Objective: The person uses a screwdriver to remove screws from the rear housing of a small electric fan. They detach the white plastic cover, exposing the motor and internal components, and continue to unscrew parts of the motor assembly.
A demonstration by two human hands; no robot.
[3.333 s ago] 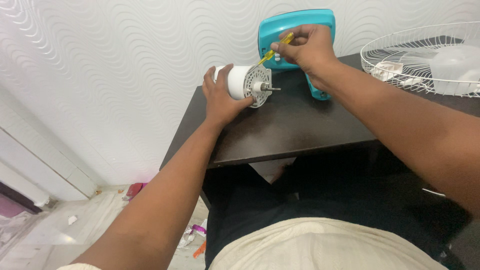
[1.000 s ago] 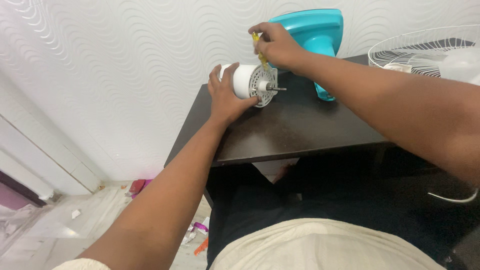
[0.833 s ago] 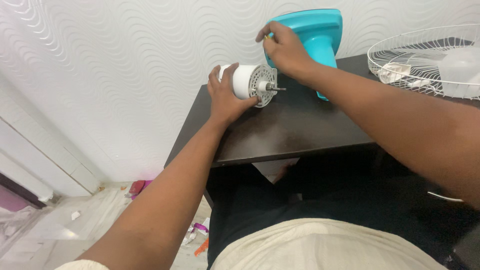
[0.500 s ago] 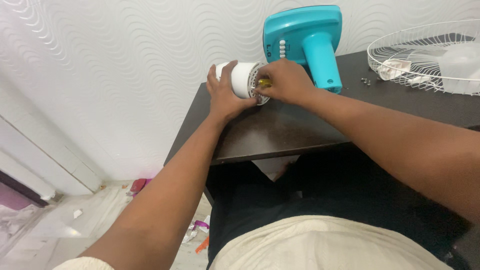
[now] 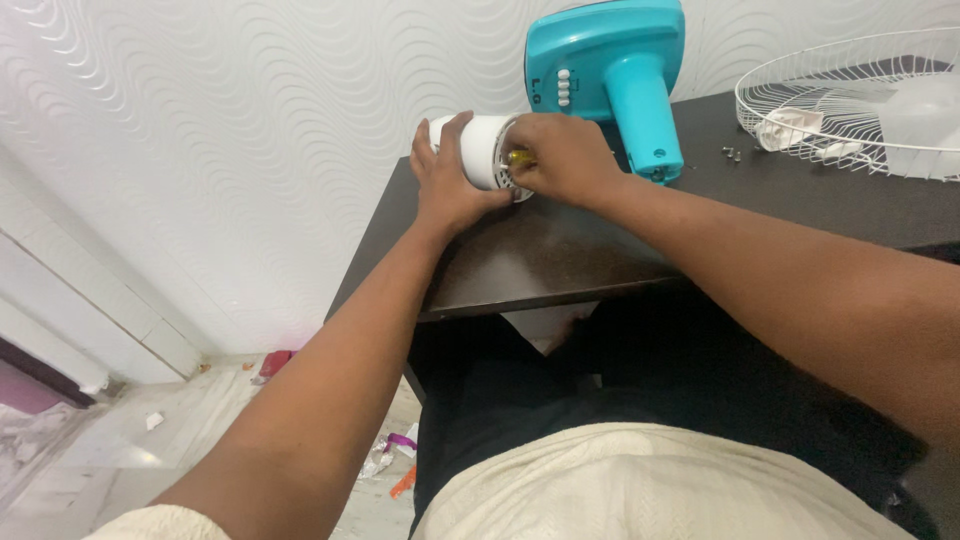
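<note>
**Both hands on the motor at the table's far corner**

I had the left hand (image 5: 447, 180) wrapped around the white motor (image 5: 483, 150), which lay on its side on the dark table (image 5: 560, 250) near the wall. My right hand (image 5: 562, 160) was clenched on a yellow screwdriver (image 5: 519, 158), pressed against the motor's perforated face; only a bit of the handle showed between the fingers, and the hand hid the shaft and most of that face from me.

Just behind the right hand stood the teal fan base (image 5: 610, 60), tilted up against the wall, its neck reaching down to the table just beside my wrist. A few small screws (image 5: 732, 153) lay loose on the tabletop to the right of it. Further right sat the white wire grille (image 5: 850, 100), with a blade and some white parts lying inside it. Below the table edge, scraps of litter (image 5: 390, 460) lay on the floor.
</note>
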